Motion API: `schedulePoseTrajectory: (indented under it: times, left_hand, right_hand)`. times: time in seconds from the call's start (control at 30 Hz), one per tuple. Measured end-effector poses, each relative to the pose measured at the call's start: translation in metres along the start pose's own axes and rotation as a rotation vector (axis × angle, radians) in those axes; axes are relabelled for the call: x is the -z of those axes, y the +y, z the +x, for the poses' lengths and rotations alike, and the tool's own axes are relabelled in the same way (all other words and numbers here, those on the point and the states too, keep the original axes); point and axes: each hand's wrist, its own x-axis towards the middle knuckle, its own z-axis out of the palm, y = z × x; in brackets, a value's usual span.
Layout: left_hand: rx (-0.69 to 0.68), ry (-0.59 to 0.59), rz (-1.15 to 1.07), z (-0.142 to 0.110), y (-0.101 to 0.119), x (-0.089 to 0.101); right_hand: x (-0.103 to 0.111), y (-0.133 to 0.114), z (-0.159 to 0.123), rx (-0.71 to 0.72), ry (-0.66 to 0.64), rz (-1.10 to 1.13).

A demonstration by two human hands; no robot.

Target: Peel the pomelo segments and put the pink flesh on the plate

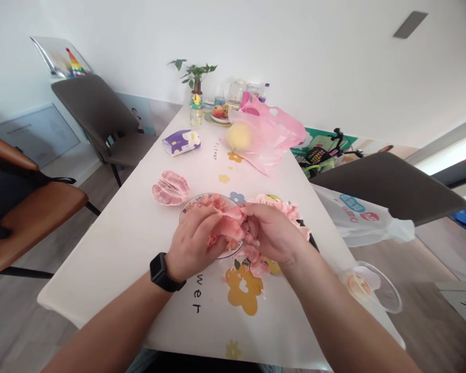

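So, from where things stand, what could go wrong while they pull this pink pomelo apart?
The glass bowl sits right at the edge of the table, beside the right forearm, so a stray movement might knock it off.

Shreds of the pomelo flesh already lie beyond the floral plate, so more may scatter and leave the tabletop sticky.

The wristwatch on the left hand sits close to the fruit and could get juice on it.
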Motion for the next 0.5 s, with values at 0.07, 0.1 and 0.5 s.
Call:
schedulePoseTrajectory:
  times: [0.07, 0.1, 0.5]
  left_hand:
    - [0.056, -0.028, -0.056, -0.004, 0.000, -0.003]
    - [0.081, -0.041, -0.089, -0.006, 0.000, -0.004]
    - [0.993, 0.163, -1.145, 0.006, 0.016, -0.003]
  right_hand:
    - [-0.003, 0.006, -0.001, 0.054, -0.020, 0.007]
    - [-0.005, 0.009, -0.001, 0.069, -0.034, 0.026]
    - [-0.041, 0.056, -0.005, 0.221, 0.019, 0.381]
